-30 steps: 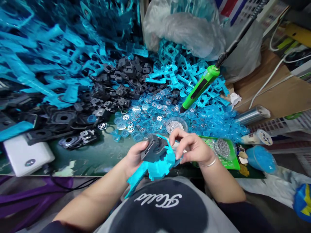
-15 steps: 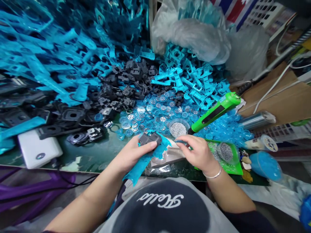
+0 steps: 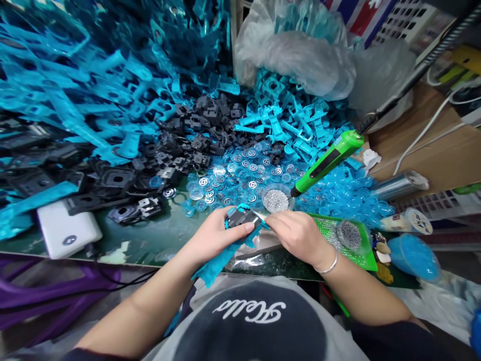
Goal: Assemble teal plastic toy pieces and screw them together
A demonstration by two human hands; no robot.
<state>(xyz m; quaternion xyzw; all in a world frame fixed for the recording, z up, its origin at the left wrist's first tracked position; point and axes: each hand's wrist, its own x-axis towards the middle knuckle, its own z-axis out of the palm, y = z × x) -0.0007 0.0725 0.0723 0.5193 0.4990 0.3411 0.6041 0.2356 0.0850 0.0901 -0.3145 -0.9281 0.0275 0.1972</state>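
A blue plastic piece [image 3: 216,260] with a black part [image 3: 240,216] set on it is gripped in my left hand [image 3: 216,235], thumb across the black part. My right hand [image 3: 295,233] pinches a small item at the right end of that black part; a thin light-coloured tip shows there, too small to name. Just beyond my right fingers is a clear cup of small metal pieces [image 3: 277,199]. A green electric screwdriver [image 3: 326,160] hangs with its dark tip beside the cup.
Round blue discs [image 3: 252,170], black parts [image 3: 199,125] and blue pieces [image 3: 75,95] are heaped behind my hands. A green tray [image 3: 368,250] lies right, a white box [image 3: 69,228] left. A blue cup [image 3: 413,255] stands far right.
My right hand has moved left, bringing its small item against the black part. My left hand has shifted slightly right with its piece. The screwdriver has swung a little left.
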